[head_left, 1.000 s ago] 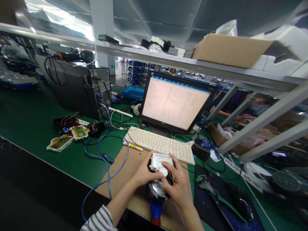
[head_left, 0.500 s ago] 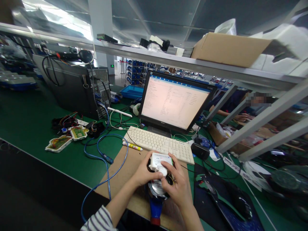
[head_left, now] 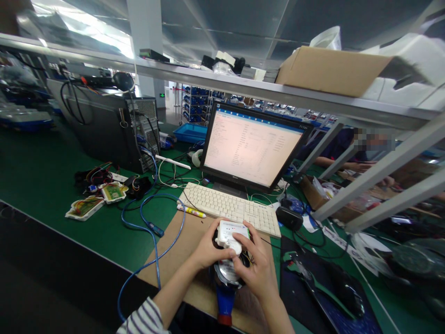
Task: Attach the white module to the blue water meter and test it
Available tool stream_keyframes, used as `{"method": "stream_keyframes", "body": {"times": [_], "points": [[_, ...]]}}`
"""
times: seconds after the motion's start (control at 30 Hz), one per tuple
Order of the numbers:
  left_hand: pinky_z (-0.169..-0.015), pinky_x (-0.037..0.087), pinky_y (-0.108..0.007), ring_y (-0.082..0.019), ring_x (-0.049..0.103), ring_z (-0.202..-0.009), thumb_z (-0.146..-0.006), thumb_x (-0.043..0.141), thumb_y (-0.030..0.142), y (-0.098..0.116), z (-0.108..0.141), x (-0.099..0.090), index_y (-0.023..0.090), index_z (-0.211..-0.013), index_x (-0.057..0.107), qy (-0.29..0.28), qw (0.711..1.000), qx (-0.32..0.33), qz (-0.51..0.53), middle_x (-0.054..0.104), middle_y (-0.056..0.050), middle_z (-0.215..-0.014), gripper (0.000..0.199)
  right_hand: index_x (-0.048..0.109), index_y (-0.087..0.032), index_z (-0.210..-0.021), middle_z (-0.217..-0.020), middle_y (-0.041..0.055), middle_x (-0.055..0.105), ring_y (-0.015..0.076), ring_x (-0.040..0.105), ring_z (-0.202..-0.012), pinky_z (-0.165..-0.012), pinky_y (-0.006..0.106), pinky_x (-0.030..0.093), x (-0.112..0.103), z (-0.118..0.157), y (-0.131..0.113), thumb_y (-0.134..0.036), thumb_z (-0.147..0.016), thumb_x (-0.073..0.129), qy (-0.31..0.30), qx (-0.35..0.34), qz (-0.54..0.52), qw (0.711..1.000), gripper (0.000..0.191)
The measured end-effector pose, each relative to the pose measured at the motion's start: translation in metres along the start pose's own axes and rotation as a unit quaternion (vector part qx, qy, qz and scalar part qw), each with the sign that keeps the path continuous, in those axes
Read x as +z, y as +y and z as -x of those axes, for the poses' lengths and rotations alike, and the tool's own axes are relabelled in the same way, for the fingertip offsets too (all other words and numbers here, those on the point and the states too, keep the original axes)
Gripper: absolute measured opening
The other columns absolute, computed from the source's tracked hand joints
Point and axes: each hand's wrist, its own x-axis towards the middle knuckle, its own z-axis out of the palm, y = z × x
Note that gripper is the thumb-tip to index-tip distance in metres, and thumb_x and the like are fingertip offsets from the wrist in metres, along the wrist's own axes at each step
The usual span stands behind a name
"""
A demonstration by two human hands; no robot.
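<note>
Left hand: the left hand (head_left: 207,249) curls around the left side of a white, rounded plastic module with printed text (head_left: 227,228), its thumb laid across the module's near end.
Right hand: the right hand (head_left: 257,265) closes in from the right, forefinger bent onto the printed face, another finger along the right edge, thumb by the near end, close to the left thumb.
Grip: both hands are pinching the module between them, fingers parted only by its width; how hard they press cannot be told.
Module: between the hands, over the far end of a blue, cylindrical body with a red near end (head_left: 225,299); whether it is seated there cannot be told.
Silver disc: a shiny, round silver plate (head_left: 227,274) shows just nearer than the module, with dark wires at its right.
Board: a flat brown sheet (head_left: 174,246) lies under the work.
Keyboard: a cream plastic keyboard (head_left: 225,207) sits just beyond the hands.
Far side: a black-framed monitor (head_left: 255,146) stands behind the keyboard.
Left side: a looped blue cable (head_left: 156,253) lies on the green bench top (head_left: 107,236).
</note>
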Motion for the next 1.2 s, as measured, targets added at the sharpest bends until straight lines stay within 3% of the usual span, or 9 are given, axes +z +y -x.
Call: {"method": "stream_keyframes", "body": {"times": [1.2], "points": [[-0.09,0.041,-0.035,-0.028,0.052,-0.106,-0.056,0.08,0.039,-0.0006,0.0009,0.0008,0.017,-0.119,0.04,-0.001,1.0,0.013,-0.004,0.053,-0.01,-0.116,0.078,0.062,-0.021,-0.107,-0.135,0.0135,0.043,0.0291,0.05,-0.116,-0.091,0.044,0.047,0.0022,0.0002,0.001,-0.02,-0.072,0.058,0.007,0.003,0.002,1.0,0.036]]}}
